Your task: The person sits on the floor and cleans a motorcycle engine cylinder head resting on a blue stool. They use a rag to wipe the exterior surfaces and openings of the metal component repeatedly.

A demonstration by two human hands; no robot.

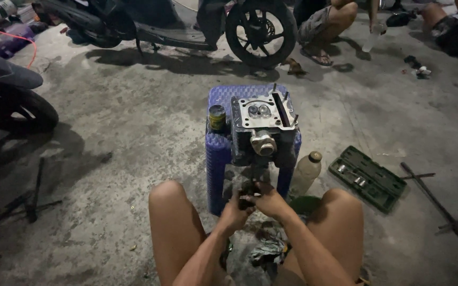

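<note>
A green tool case [368,179] is lying open on the concrete at four o'clock, a cross wrench [434,200] just beyond it. A scooter [186,24] is standing at twelve, and someone's sandalled foot [314,55] is resting at one.

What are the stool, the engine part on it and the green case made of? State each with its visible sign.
Stool: seemingly moulded plastic, blue, with a woven-pattern surface. Engine part: apparently cast metal, dull grey with a machined flat top and dark grime. Green case: likely matte moulded plastic, with shaped recesses holding shiny metal pieces. Both hands meet at a small dark piece below the stool; its material is unclear.
</note>
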